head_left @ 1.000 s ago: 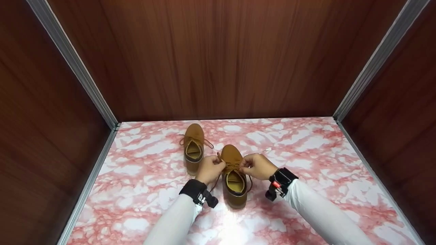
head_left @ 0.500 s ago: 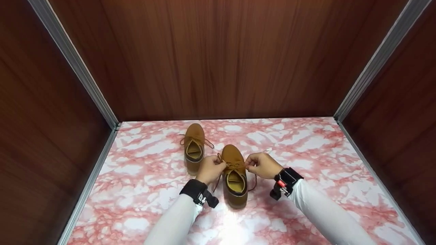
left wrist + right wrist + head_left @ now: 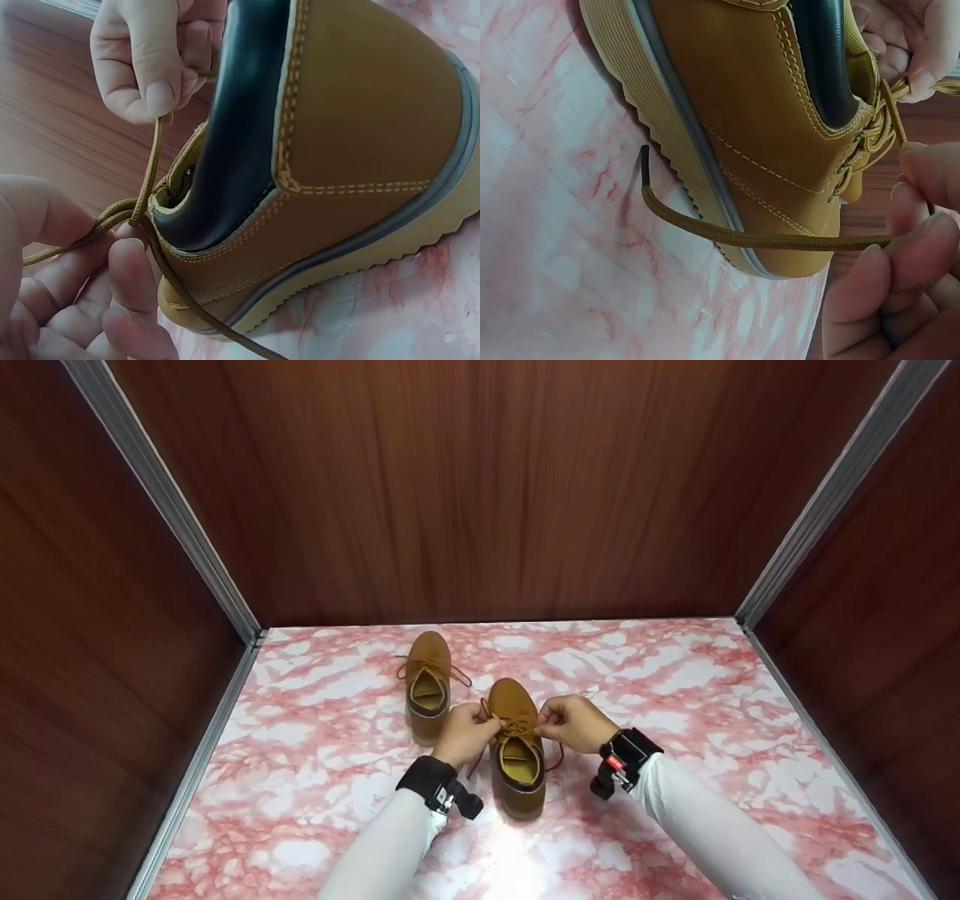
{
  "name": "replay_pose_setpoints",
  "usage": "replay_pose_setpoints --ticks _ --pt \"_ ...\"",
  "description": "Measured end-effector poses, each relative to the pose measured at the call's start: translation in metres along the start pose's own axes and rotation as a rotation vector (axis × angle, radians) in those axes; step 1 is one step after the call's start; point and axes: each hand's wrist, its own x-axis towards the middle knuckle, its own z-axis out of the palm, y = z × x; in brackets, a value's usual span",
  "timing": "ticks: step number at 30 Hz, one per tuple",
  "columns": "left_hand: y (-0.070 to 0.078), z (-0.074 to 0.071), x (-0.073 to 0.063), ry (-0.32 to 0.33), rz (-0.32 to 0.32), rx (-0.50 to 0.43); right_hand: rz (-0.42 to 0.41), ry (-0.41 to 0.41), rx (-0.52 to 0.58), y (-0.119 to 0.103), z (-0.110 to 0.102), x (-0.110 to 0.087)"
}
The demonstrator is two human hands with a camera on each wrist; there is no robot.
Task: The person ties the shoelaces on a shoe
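A tan lace-up shoe [image 3: 513,697] with a dark padded collar stands upright, toe away from me, between my hands. On its left, my left hand [image 3: 466,733] pinches a doubled shoelace [image 3: 112,216] between thumb and fingers; a loop rises above that hand. My right hand [image 3: 574,724], at the shoe's right side, pinches another stretch of shoelace [image 3: 155,154] running taut to the left hand's fingers. From the right hand a loose lace end [image 3: 735,238] with a dark tip hangs beside the sole. Crossed laces [image 3: 870,142] lie over the tongue.
A matching tan shoe [image 3: 429,649] stands farther back to the left, its laces spread to both sides. The tabletop [image 3: 300,795] has a red and white marbled pattern. Dark wood panels [image 3: 480,495] with grey metal corner strips enclose the back and sides.
My right hand moved right with the lace, drawing it away from the shoe, then came slightly back toward it. My left hand stayed nearly in place, still pinching the loop.
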Motion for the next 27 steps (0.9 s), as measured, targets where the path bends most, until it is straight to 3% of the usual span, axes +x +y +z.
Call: replay_pose_setpoints --ticks 15,27 --pt "0.001 0.001 -0.001 -0.017 -0.020 -0.093 0.012 0.095 -0.037 -0.004 0.015 0.016" --pt "0.001 0.000 -0.001 -0.037 -0.018 -0.113 -0.087 0.011 -0.033 0.000 0.027 0.022"
